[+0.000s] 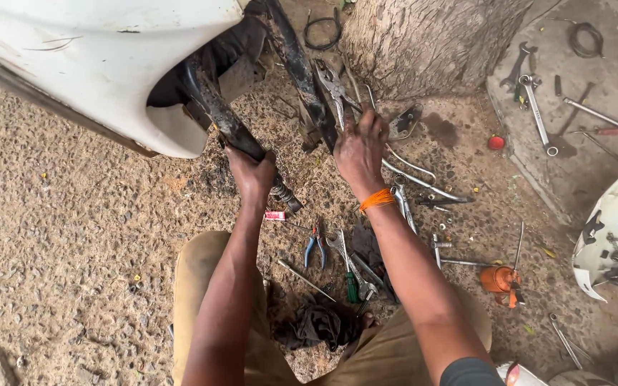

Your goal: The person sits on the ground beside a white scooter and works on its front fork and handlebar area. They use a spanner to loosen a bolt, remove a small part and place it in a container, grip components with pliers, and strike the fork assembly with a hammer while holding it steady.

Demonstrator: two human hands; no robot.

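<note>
My left hand (252, 174) grips the left black tube (217, 111) of a greasy metal frame that sticks out under a white vehicle body panel (101, 57). A coiled spring end (286, 194) shows just below that hand. My right hand (360, 146), with an orange thread (377, 199) at the wrist, holds the right black bar (296, 64) of the same frame, where silver locking pliers (334, 89) are clamped. Both arms reach forward from my knees in tan trousers.
Tools lie scattered on the gravel: blue-handled pliers (315, 246), a green-handled screwdriver (352, 286), wrenches (538, 107), a dark rag (320, 323), an orange oil can (498, 279). A tree trunk (423, 39) stands behind; a concrete slab (588, 86) and white panel (616, 229) lie right.
</note>
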